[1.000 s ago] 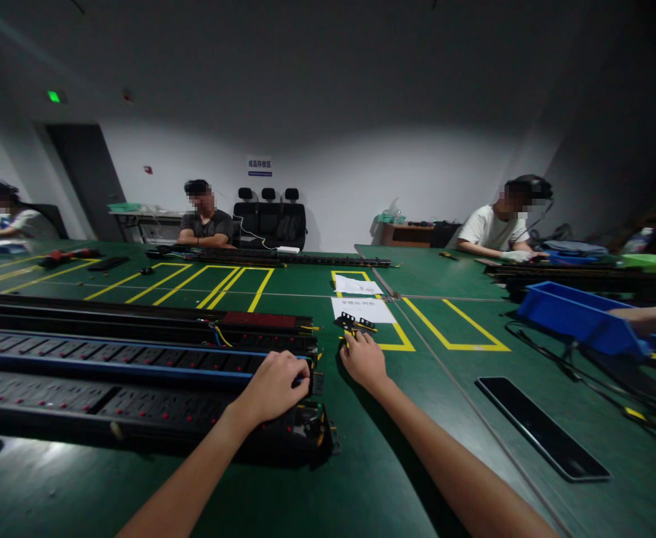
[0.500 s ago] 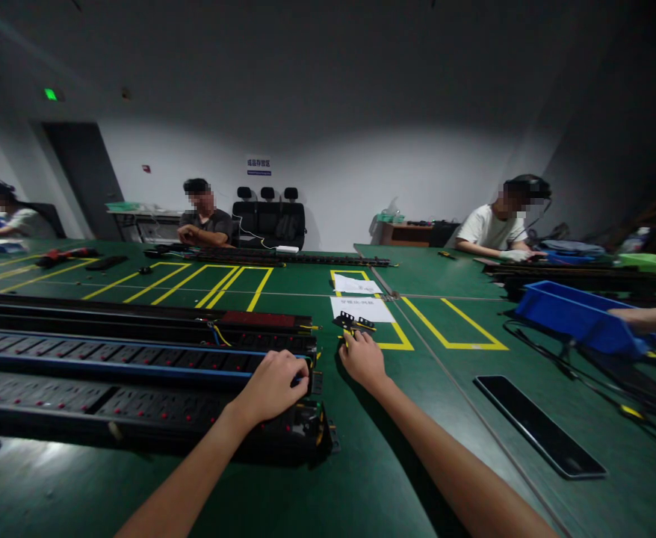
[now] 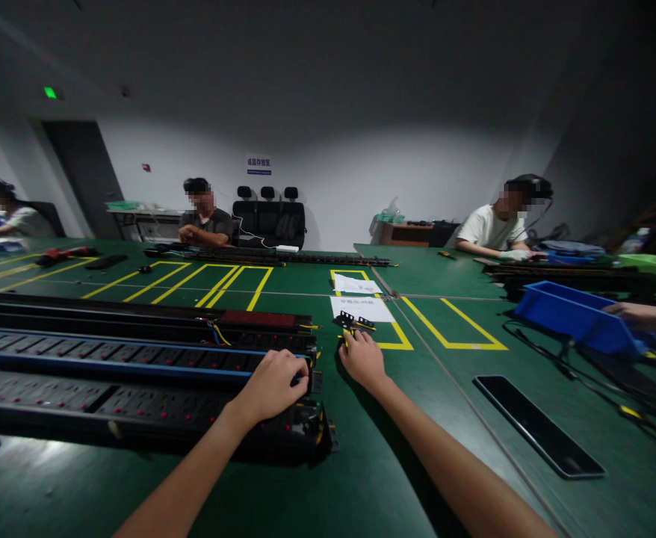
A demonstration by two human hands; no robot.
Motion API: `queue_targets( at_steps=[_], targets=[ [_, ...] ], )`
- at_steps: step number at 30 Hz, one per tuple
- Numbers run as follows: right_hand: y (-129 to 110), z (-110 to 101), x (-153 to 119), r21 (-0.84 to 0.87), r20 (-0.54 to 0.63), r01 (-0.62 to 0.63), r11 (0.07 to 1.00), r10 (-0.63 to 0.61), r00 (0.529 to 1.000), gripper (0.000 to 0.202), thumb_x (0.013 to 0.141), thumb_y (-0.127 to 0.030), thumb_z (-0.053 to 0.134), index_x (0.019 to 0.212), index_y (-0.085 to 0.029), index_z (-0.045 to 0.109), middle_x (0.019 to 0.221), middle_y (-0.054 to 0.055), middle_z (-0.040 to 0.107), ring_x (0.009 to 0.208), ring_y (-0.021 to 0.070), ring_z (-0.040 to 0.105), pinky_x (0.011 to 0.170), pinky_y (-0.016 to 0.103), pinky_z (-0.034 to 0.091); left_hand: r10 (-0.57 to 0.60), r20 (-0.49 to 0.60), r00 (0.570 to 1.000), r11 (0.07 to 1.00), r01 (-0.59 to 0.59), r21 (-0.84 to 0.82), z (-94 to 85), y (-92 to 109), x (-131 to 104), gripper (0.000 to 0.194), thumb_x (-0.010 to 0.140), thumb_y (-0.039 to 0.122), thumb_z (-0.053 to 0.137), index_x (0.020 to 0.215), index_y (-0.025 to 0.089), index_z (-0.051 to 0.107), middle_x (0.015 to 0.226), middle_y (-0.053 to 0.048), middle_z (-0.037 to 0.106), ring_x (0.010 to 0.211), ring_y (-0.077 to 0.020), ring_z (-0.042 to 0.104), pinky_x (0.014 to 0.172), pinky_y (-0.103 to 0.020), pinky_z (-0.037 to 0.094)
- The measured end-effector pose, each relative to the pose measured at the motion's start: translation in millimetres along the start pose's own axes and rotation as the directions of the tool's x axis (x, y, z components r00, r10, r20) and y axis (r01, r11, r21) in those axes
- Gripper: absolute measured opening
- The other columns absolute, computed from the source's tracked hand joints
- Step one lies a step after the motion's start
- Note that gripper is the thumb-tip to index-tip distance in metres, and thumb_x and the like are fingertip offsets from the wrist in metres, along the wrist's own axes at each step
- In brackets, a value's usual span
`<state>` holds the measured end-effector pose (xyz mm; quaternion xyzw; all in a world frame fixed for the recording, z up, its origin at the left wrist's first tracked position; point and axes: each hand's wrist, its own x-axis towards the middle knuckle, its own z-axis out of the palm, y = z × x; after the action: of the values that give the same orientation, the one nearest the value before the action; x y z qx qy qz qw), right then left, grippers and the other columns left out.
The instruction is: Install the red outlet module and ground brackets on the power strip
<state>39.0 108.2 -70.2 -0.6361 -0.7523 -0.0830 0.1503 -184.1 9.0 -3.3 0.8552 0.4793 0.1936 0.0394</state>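
Observation:
My left hand (image 3: 277, 385) lies over the right end of a long black power strip (image 3: 182, 362) with a blue edge, its fingers curled down onto it. Nearer me, a second black power strip (image 3: 160, 403) with red-dotted sockets runs alongside, under my left wrist. My right hand (image 3: 364, 362) is on the green table with bent fingers, just at a little group of black metal brackets (image 3: 356, 321) with holes. Its fingertips point away from me and are partly hidden, so what they pinch does not show clearly. A bit of yellow shows beside them.
White paper sheets (image 3: 361, 309) lie beyond the brackets. On the right are a phone (image 3: 538, 426), black cables (image 3: 574, 373) and a blue bin (image 3: 574, 314) with another person's hand (image 3: 636, 315) at it. Yellow tape (image 3: 474, 345) marks the table (image 3: 418, 463). Co-workers sit across it.
My two hands stay in the same places. The other person's hand at the blue bin has shifted slightly left, over its rim.

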Motion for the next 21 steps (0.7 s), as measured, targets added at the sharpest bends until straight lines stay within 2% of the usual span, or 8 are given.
queue_targets(
  at_steps=[21],
  targets=[
    [-0.1, -0.1, -0.7, -0.009, -0.016, 0.007, 1.0, -0.007, 1.0, 0.034, 0.099, -0.03, 0.047, 0.122, -0.018, 0.068, 0.121, 0.015, 0.067, 0.116, 0.0295, 0.056, 0.094, 0.037, 0.043, 0.001, -0.003, 1.0, 1.0, -0.001, 0.005, 0.5, 0.2, -0.2, 0.009, 0.09, 0.02, 0.059, 0.085, 0.022, 0.065, 0.092, -0.002, 0.07, 0.096, -0.0222, 0.064, 0.09, -0.037, 0.041]
  ],
)
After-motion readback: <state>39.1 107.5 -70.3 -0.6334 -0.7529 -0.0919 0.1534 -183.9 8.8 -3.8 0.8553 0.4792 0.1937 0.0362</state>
